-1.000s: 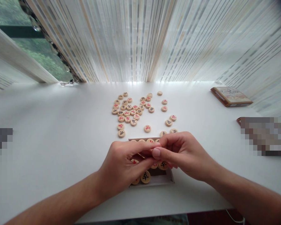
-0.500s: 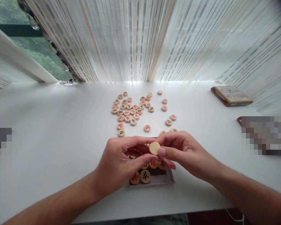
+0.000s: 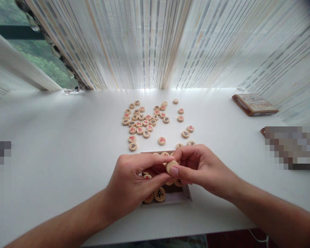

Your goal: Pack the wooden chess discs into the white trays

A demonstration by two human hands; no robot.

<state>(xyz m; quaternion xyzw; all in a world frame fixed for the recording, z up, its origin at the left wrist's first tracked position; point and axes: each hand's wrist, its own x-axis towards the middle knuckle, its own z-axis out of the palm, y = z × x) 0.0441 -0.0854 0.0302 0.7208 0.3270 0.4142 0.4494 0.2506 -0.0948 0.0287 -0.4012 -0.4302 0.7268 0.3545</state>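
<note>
My left hand (image 3: 134, 182) and my right hand (image 3: 198, 167) meet over a small shallow cardboard box (image 3: 182, 198) at the table's near edge. Both pinch one round wooden chess piece (image 3: 171, 166) between thumbs and fingers, its blank side tilted toward me. The box holds several pieces with red or black characters, partly hidden under my hands. Beyond it, several loose pieces (image 3: 142, 122) lie scattered on the white table (image 3: 67, 148).
A closed brown box (image 3: 253, 104) lies at the far right of the table. A blurred-out item (image 3: 291, 148) sits at the right edge and another at the left edge. Striped curtains hang behind the table, with a window gap at upper left.
The piece was hidden between my fingers at first, then turned flat side up, and is now tilted edge-on between both hands. The hands stayed over the box.
</note>
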